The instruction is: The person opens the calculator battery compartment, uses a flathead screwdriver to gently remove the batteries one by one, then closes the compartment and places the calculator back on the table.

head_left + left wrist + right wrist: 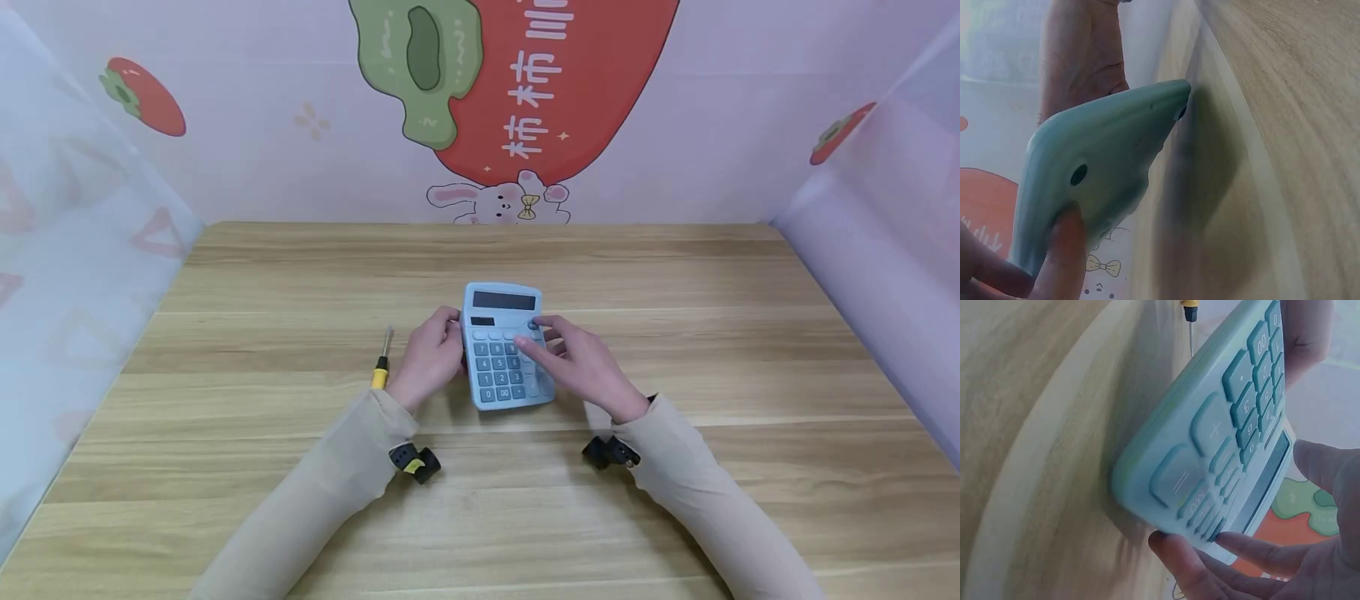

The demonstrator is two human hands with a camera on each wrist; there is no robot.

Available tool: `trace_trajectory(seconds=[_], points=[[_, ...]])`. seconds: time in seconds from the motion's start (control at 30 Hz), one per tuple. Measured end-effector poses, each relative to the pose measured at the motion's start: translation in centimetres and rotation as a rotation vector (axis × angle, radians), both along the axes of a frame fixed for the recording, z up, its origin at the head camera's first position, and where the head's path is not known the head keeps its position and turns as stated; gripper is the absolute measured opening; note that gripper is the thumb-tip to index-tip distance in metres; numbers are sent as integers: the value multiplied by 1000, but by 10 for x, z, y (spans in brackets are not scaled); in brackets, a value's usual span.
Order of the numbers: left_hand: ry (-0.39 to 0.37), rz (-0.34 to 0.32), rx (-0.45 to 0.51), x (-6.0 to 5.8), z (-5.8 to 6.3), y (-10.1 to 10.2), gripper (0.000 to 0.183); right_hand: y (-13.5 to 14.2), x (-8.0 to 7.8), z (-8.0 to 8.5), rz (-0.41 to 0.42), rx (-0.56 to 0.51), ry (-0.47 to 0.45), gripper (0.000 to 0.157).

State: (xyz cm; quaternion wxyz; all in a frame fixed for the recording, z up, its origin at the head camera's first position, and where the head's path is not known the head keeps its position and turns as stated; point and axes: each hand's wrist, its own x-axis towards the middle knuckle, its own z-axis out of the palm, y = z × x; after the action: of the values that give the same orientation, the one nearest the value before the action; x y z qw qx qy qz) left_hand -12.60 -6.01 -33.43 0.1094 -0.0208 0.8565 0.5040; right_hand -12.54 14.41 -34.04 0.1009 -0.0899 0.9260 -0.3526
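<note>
A light blue calculator [491,333] is held tilted above the table, its keys facing up. My left hand [433,350] grips its left edge. In the left wrist view, fingers [1067,250] press against the back of the calculator [1116,150]. From the right side, my right hand [581,358] reaches over the keys. One fingertip touches a dark key [1217,529] near the upper right corner, and the thumb [1319,464] extends over the face. Other right fingers lie beside the right edge. The display looks dark.
A screwdriver [381,367] with a yellow and black handle lies just left of my left hand. Wood-grain table [480,517] spreads all around. A printed cloth backdrop [262,167] stands behind, with cloth walls on both sides.
</note>
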Motion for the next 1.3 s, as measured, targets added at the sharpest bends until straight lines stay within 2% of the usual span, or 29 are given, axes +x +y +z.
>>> trace_trajectory(seconds=[0.23,0.43,0.7,0.93,1.1,1.3], points=[[-20,1,122,0,2,1,37,-2,1,3,9,-41,-60,71],[-21,9,167,2,5,0,35,-4,2,6,20,-71,-103,71],[-41,-35,197,5,7,1,34,-8,6,8,62,-123,-120,74],[-41,-50,239,5,8,2,35,-11,7,9,65,-117,-134,78],[-59,-59,233,8,6,4,39,-14,8,10,66,-137,-135,78],[-86,-115,315,10,1,8,42,-18,9,9,60,-144,-118,81]])
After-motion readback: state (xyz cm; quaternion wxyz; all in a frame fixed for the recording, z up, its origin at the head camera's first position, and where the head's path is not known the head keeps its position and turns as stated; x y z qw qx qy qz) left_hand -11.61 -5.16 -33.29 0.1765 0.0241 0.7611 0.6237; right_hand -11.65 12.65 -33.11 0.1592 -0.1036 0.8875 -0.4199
